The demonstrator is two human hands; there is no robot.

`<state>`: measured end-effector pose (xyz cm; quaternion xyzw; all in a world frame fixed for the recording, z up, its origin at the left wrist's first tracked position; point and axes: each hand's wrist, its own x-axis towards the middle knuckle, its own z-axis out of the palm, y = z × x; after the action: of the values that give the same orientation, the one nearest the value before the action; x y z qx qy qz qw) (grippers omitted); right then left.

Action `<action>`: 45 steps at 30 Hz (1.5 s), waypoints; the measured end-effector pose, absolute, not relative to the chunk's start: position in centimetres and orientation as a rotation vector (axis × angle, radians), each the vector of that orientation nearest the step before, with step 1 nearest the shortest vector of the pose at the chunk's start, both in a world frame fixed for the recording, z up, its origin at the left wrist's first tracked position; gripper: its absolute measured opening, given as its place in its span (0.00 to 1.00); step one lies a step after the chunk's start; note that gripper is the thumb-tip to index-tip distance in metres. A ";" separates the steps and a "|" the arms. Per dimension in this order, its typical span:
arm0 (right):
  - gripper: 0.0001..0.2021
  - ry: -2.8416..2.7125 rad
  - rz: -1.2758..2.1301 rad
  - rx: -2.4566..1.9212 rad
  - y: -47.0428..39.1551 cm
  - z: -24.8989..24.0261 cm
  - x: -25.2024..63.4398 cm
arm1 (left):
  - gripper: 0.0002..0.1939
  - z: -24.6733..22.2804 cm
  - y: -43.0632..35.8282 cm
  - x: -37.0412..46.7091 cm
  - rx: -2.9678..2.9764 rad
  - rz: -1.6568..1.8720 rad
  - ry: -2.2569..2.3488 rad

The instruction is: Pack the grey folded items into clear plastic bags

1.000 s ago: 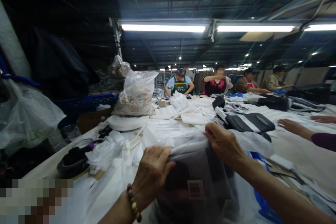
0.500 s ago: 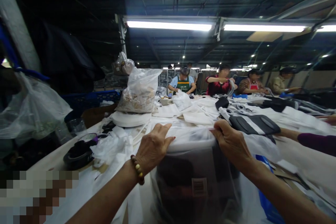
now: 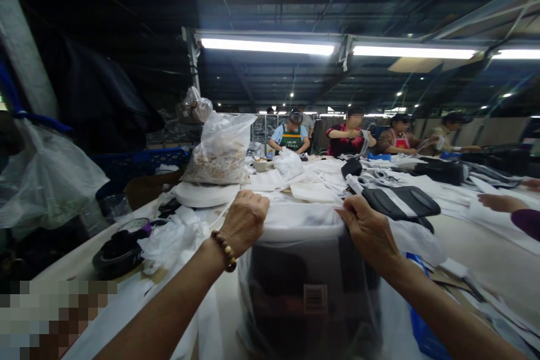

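In front of me a frosted plastic bag covers a dark, boxy item whose kind I cannot make out through the film. A white barcode label shows on its front. My left hand, with a bead bracelet at the wrist, is closed on the left end of the bag's upper edge. At the right end, my right hand pinches the same edge between thumb and fingers. The edge is stretched between both hands.
A full clear bag stands on a white roll at the back left. Black tape rolls lie at the left. A black padded piece rests beyond my right hand. A co-worker's hand reaches in from the right; several people sit opposite.
My left hand's fingers have closed on the bag's edge. The co-worker's hand at the right has drawn back from the black padded piece. The view has shifted slightly.
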<state>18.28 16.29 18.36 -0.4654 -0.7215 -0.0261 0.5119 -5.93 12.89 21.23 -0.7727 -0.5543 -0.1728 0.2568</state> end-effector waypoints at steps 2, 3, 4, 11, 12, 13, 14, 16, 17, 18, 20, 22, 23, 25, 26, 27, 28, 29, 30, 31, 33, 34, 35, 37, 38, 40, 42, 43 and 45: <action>0.09 -1.735 -0.045 -1.109 16.1 18.5 18.3 | 0.11 21.3 13.0 -5.7 -1.981 -0.549 -1.552; 0.09 -1.738 -0.038 -1.101 16.1 18.5 18.3 | 0.12 21.3 13.1 -5.5 -1.944 -0.582 -1.566; 0.09 -1.744 -0.033 -1.091 16.0 18.6 18.3 | 0.11 21.3 13.1 -5.3 -1.930 -0.605 -1.568; 0.08 -1.776 -0.028 -1.107 16.0 18.8 18.1 | 0.16 22.6 12.6 -4.3 -2.160 -0.576 -1.561; 0.08 -1.781 -0.022 -1.110 16.0 18.8 18.2 | 0.16 23.1 12.7 -4.6 -2.254 -0.526 -1.576; 0.08 -1.786 -0.008 -1.113 16.0 18.9 18.3 | 0.16 23.5 12.9 -5.0 -2.339 -0.478 -1.599; 0.09 -1.788 0.012 -1.118 16.0 18.9 18.3 | 0.17 23.9 13.1 -5.4 -2.400 -0.443 -1.634; 0.09 -1.787 0.052 -1.133 16.0 19.0 18.4 | 0.15 24.6 13.5 -5.9 -2.462 -0.395 -1.715; 0.09 -1.786 0.069 -1.142 16.0 19.0 18.5 | 0.12 24.7 13.7 -5.9 -2.474 -0.374 -1.744; 0.10 -1.786 0.078 -1.150 16.0 19.1 18.5 | 0.09 24.8 13.7 -5.8 -2.478 -0.354 -1.769; 0.10 -1.794 0.079 -1.155 16.0 19.1 18.4 | 0.10 24.5 13.5 -5.2 -2.431 -0.349 -1.806; 0.10 -1.817 0.077 -1.161 16.1 19.2 18.2 | 0.11 23.9 13.1 -4.1 -2.302 -0.415 -1.846; 0.10 -1.831 0.077 -1.167 16.1 19.3 18.2 | 0.11 23.5 12.9 -3.6 -2.237 -0.460 -1.865; 0.09 -1.864 0.078 -1.186 16.1 19.6 18.2 | 0.12 22.4 12.7 -2.7 -2.142 -0.545 -1.905; 0.08 -1.883 0.082 -1.196 16.1 19.8 18.2 | 0.12 21.9 12.7 -2.4 -2.112 -0.585 -1.926; 0.07 -1.904 0.087 -1.201 16.1 20.0 18.3 | 0.12 21.4 12.7 -2.2 -2.089 -0.623 -1.946; 0.07 -1.931 0.095 -1.204 16.1 20.1 18.5 | 0.11 21.0 12.7 -2.2 -2.070 -0.660 -1.960; 0.08 -1.964 0.105 -1.202 16.0 20.3 18.6 | 0.11 20.6 12.6 -2.3 -2.054 -0.692 -1.970; 0.10 -1.996 0.115 -1.197 16.0 20.4 18.7 | 0.12 20.2 12.6 -2.5 -2.048 -0.731 -1.970; 0.12 -2.025 0.126 -1.188 15.9 20.6 18.8 | 0.14 19.9 12.6 -2.8 -2.048 -0.779 -1.963; 0.15 -2.089 0.162 -1.156 15.9 20.7 18.9 | 0.19 19.5 12.4 -3.4 -2.070 -0.889 -1.928; 0.16 -2.121 0.184 -1.137 15.8 20.8 19.0 | 0.20 19.4 12.3 -3.8 -2.083 -0.947 -1.895; 0.17 -2.155 0.202 -1.117 15.8 21.0 19.0 | 0.21 19.3 12.2 -4.1 -2.098 -0.999 -1.850; 0.18 -2.227 0.204 -1.086 15.6 21.5 18.9 | 0.21 19.5 12.0 -4.7 -2.136 -1.041 -1.750; 0.18 -2.265 0.185 -1.071 15.5 21.8 18.9 | 0.21 19.7 11.8 -5.0 -2.168 -1.035 -1.705; 0.18 -2.338 0.134 -1.015 15.2 22.6 18.9 | 0.20 20.3 11.3 -5.5 -2.255 -0.992 -1.673; 0.19 -2.379 0.099 -0.929 14.9 23.1 18.9 | 0.22 20.9 10.9 -5.8 -2.349 -0.974 -1.722; 0.19 -2.385 0.083 -0.895 14.8 23.2 18.9 | 0.22 21.1 10.7 -5.9 -2.397 -0.989 -1.769; 0.20 -2.382 0.009 -0.893 14.7 22.9 18.8 | 0.23 21.1 10.5 -6.0 -2.458 -1.031 -1.870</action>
<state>18.81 14.71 22.89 -0.3354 -0.8948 0.0033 0.2945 -6.02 10.51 21.08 -0.7537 -0.5734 -0.3161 -0.0570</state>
